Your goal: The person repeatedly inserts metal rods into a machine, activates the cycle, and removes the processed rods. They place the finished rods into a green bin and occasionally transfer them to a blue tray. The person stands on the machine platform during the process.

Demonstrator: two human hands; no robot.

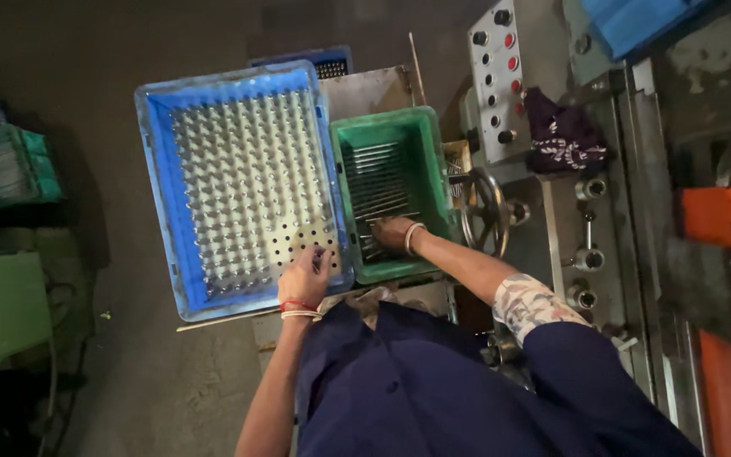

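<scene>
Head view: green crate (430,161) serves as the reference landmark. Metal rods (376,182) lie loose inside it, long axes running roughly across the crate, from its left wall toward its right wall, stacked side by side from the far end toward the near end. Right hand (392,233) is down inside the near end of the green crate, resting on the rods; the fingers point toward the crate's left wall, so the hand lies about parallel to the rod axes. Whether the fingers are closed on a rod cannot be told from this view.

Blue crate (156,186) stands touching the left side of the green crate. It carries a perforated plate (298,241) filled with upright rods, except for a bare patch of holes in the corner nearest the green crate. Left hand (305,278) hovers at that bare patch, fingers curled; a thin metal piece appears pinched at its fingertips, but this is too small to confirm.

Handwheel (486,211) and a control panel (496,80) sit just right of the green crate. The right hand is the nearer one to the loose rods.
</scene>
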